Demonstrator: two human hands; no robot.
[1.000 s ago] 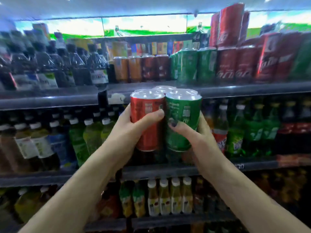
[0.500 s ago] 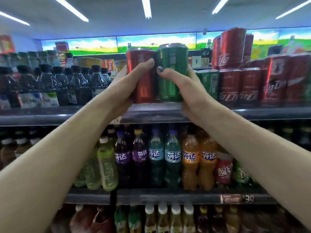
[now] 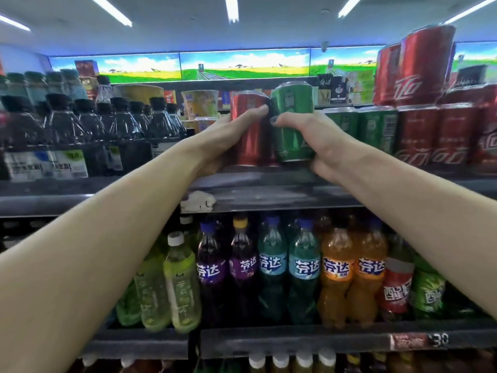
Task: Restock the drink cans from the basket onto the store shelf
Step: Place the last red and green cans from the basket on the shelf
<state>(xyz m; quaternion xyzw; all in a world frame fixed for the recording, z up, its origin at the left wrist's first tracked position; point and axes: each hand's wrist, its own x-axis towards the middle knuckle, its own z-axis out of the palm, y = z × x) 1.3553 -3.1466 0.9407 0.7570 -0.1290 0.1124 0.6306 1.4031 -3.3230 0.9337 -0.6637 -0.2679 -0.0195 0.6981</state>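
Reaching up to the top shelf [image 3: 269, 195], a person steadies two upright cans side by side: the left hand [image 3: 226, 138] wraps the red can [image 3: 248, 141], the right hand [image 3: 320, 141] the green can [image 3: 291, 130], thumbs nearly meeting in front. Both cans stand with long axes vertical at the shelf's front edge, the red apparently seated, the green perhaps slightly raised. Open space likely lies straight behind, left of the stocked green cans [image 3: 376, 127], so a push away from both hands looks next.

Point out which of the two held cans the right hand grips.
The green can, gripped by the right hand; the red can beside it sits in the left hand.
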